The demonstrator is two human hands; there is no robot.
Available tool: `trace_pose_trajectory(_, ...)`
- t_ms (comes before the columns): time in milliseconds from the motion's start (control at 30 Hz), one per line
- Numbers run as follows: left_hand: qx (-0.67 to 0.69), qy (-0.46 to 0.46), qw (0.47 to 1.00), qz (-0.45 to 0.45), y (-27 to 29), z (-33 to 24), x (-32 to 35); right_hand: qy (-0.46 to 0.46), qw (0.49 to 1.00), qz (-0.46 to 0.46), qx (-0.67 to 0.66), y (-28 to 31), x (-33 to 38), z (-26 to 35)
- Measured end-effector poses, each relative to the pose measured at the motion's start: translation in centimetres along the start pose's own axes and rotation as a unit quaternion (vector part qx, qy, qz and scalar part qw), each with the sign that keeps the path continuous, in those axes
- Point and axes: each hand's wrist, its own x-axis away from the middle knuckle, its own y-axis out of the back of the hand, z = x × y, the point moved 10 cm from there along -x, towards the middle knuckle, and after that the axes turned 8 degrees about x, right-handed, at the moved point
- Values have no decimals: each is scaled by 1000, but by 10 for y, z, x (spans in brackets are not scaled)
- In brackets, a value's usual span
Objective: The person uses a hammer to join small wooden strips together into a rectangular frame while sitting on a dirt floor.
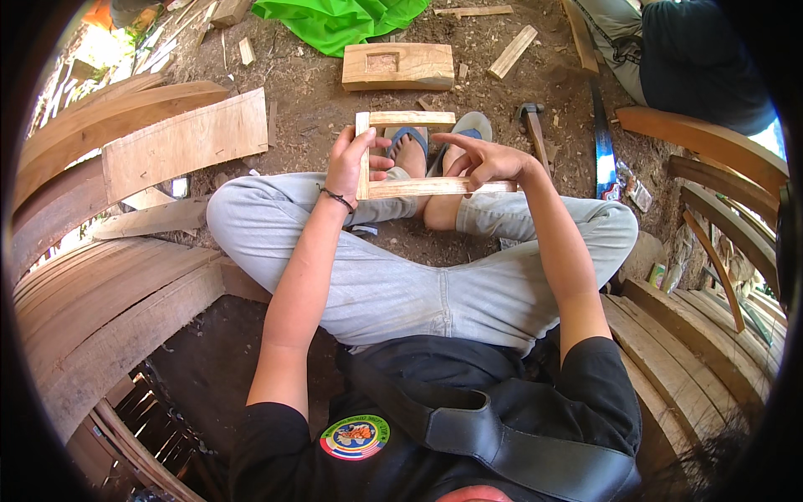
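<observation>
A three-sided wooden frame (418,187) of pale strips is held level above my feet, its open side to the right. My left hand (343,164) is closed around the frame's left crosspiece, thumb and fingers on either side of it. At the right end of the near strip, my right hand (495,161) has its lower fingers bent onto the wood. Its index finger stretches out to the left, between the two long strips. Beyond the frame, a thick wooden block (397,77) with a rectangular recess lies on the dirt.
On the ground to the right lie a hammer (535,134) and a handsaw (603,142). A bright green cloth (335,21) lies at the far side. Curved planks (184,138) stand at left, more timber (703,146) at right. Another person's dark-clothed body (703,63) shows far right.
</observation>
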Motion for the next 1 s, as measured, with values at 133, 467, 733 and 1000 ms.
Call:
trace_pose_trajectory(133, -1, 0, 1000, -3, 0, 0, 0, 8, 1000, 0, 3, 1, -1, -2)
trace_pose_trajectory(467, 9, -3, 1000, -27, 7, 3, -3, 19, 1000, 14, -6, -3, -3, -2)
trace_pose_trajectory(733, -96, 17, 988, -124, 33, 13, -8, -3, 1000, -6, -20, -2, -9, -18)
trace_pose_trajectory(1000, -137, -23, 984, -114, 53, 19, -26, 4, 1000, -20, -22, -1, -11, -15)
